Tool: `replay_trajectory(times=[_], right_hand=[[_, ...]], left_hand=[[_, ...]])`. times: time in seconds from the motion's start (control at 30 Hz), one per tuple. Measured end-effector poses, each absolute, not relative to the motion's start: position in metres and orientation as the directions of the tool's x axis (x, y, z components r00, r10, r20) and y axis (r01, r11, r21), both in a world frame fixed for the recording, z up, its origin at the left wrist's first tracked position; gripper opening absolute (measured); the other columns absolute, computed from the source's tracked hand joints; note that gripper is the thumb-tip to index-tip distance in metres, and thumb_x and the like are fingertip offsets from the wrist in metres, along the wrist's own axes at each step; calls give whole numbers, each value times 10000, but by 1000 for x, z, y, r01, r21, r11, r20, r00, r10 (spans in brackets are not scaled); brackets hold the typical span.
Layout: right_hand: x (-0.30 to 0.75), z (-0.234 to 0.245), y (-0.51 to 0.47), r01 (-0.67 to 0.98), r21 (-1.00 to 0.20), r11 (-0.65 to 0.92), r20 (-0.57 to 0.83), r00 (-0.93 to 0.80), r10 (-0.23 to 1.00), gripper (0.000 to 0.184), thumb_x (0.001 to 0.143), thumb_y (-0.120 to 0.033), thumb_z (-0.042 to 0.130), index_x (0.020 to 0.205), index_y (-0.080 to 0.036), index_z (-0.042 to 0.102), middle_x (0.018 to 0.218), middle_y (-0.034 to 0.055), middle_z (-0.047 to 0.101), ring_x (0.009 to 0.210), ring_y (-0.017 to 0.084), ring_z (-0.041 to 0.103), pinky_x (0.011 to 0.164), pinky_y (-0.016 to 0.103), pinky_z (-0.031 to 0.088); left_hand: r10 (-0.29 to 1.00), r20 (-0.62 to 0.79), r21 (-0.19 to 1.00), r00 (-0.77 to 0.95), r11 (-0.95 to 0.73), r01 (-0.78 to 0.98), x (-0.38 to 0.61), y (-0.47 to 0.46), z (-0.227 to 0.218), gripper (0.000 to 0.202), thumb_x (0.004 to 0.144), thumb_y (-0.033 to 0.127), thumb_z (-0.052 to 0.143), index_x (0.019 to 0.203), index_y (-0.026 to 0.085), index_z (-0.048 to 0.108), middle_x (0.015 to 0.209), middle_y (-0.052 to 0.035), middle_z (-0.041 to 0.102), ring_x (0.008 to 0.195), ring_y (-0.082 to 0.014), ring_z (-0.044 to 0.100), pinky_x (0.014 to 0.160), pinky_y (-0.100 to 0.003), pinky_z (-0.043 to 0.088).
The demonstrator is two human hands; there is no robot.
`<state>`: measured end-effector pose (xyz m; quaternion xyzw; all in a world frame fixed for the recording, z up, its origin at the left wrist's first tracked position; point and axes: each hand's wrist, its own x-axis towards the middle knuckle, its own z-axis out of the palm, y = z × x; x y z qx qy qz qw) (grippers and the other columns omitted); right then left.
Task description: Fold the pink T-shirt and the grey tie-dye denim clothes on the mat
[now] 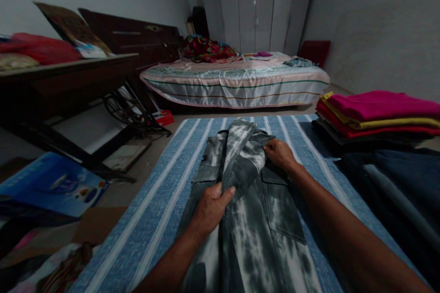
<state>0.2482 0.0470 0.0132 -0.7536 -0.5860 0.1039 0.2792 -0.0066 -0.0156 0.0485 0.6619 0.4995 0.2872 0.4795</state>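
Note:
A grey-and-white tie-dyed denim jacket (247, 224) with flap pockets lies spread on a blue striped cloth (165, 169). One sleeve is folded over its upper part. My left hand (209, 208) is closed on the near end of that sleeve, thumb on top. At the garment's upper right, my right hand (280, 153) pinches the fabric near the folded sleeve's edge. The garment's lower end runs out of view at the bottom.
Folded clothes (381, 112) in pink, yellow and red are stacked at right, with dark folded jeans (405, 183) nearer. A sewing machine table (68, 71) stands left, above a blue box (57, 187). Beyond is a bed (237, 84).

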Motion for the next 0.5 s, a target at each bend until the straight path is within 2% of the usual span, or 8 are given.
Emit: replay_trajectory(times=[0.17, 0.27, 0.37, 0.43, 0.5], right_hand=[[242, 32, 84, 702, -686, -191, 157, 400, 903, 333, 894, -424, 484, 909, -171, 700, 777, 43, 685, 737, 163, 627, 609, 221, 404], [234, 38, 120, 606, -754, -252, 84, 469, 879, 357, 864, -439, 532, 829, -121, 688, 651, 57, 651, 616, 156, 610, 557, 223, 420], [222, 35, 144, 509, -801, -316, 8, 537, 844, 250, 756, -352, 666, 746, -102, 661, 543, 47, 598, 522, 162, 572, 493, 241, 423], [215, 33, 150, 458, -832, -314, 1, 566, 825, 178, 677, -251, 714, 761, -108, 651, 527, 27, 584, 506, 159, 557, 475, 241, 427], [212, 37, 151, 427, -866, -258, 40, 574, 818, 216, 638, -196, 710, 830, -117, 649, 548, 3, 585, 518, 146, 557, 484, 229, 439]], left_hand=[[926, -74, 883, 370, -112, 456, -9, -12, 38, 320, 774, 433, 503, 748, 158, 664, 765, -27, 697, 772, -233, 635, 733, -320, 477], [922, -65, 896, 383, -115, 429, -9, -12, 36, 314, 773, 426, 499, 753, 162, 666, 746, -20, 687, 762, -228, 627, 718, -309, 475], [925, -59, 905, 375, -109, 412, -9, -12, 36, 297, 768, 418, 513, 737, 168, 669, 685, -8, 661, 740, -222, 614, 679, -291, 467], [927, -58, 903, 370, -109, 415, -9, -12, 35, 292, 769, 412, 513, 722, 168, 665, 652, -3, 639, 714, -214, 604, 649, -280, 456], [932, -64, 894, 358, -106, 436, -9, -13, 34, 290, 774, 409, 508, 705, 168, 654, 625, 4, 616, 684, -202, 594, 617, -266, 437]])
